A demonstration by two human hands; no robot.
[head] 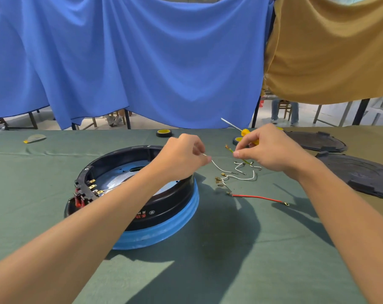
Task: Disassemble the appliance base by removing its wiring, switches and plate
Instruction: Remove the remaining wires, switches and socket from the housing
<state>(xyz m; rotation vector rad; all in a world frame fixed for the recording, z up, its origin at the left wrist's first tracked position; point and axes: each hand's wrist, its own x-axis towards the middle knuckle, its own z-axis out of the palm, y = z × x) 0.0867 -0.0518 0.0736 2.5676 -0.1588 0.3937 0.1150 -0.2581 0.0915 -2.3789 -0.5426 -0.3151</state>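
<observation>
Green cloth covers the desk [54, 172]. One appliance base [164, 233], black with a blue band, stands left of centre, open side up, with one metal plate [111, 181] inside. Two black covers lie at right: a near cover [361, 174] and a far cover [315, 141]. The left hand [184, 156] pinches one white wire [221, 168] just right of the base. The right hand [271, 150] grips one yellow screwdriver [245, 132] and pinches one green-yellow wire [230, 149]. One tape roll [164, 133] sits behind the base. One red wire [258, 196] lies loose between base and covers.
</observation>
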